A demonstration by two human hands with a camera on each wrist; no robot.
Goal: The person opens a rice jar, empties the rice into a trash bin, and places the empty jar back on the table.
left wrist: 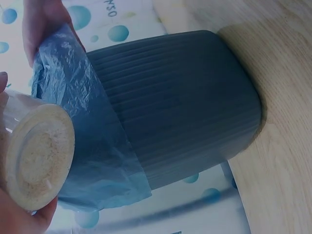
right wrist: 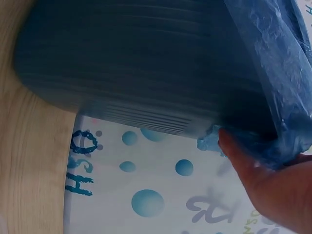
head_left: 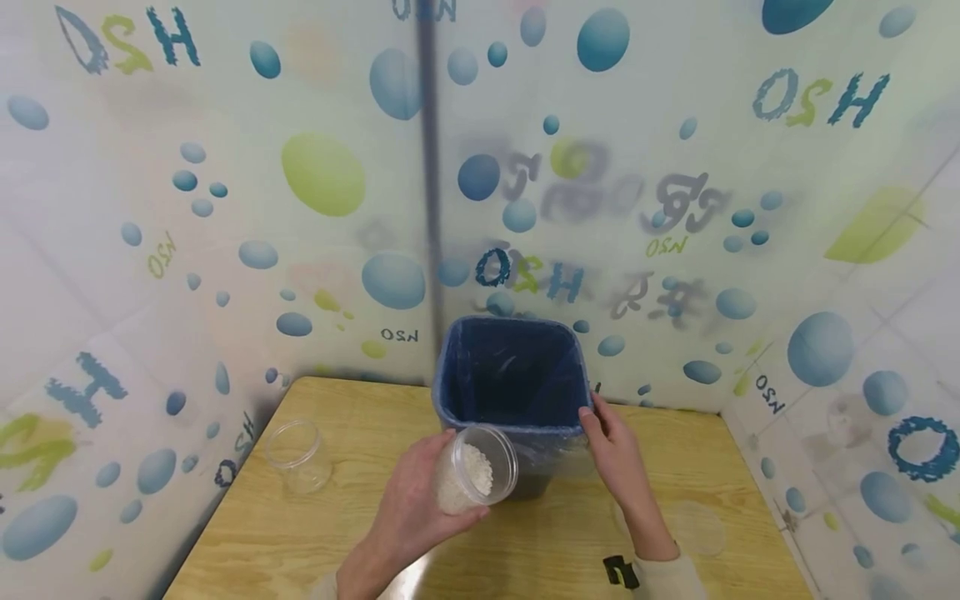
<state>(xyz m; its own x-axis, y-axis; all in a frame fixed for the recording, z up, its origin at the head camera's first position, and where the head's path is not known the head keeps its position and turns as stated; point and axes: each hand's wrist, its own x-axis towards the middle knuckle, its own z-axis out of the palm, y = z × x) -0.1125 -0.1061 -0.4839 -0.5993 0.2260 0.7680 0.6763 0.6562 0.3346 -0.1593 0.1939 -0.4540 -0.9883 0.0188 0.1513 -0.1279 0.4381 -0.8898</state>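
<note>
My left hand [head_left: 420, 508] wraps the light, slippery clear jar [head_left: 476, 477] of white grains mid-body by the counter's back-edge bin [head_left: 510, 375], my right hand [head_left: 615, 442] pinching its liner

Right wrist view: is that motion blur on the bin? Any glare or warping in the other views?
Right wrist: the ribbed bin wall is smeared and the right hand soft. Left wrist: sharp, the jar base crisp. Head: wide-angle bending at the edges, glare on the wooden table near the left hand, smudged grey lettering on the back wall.
</note>
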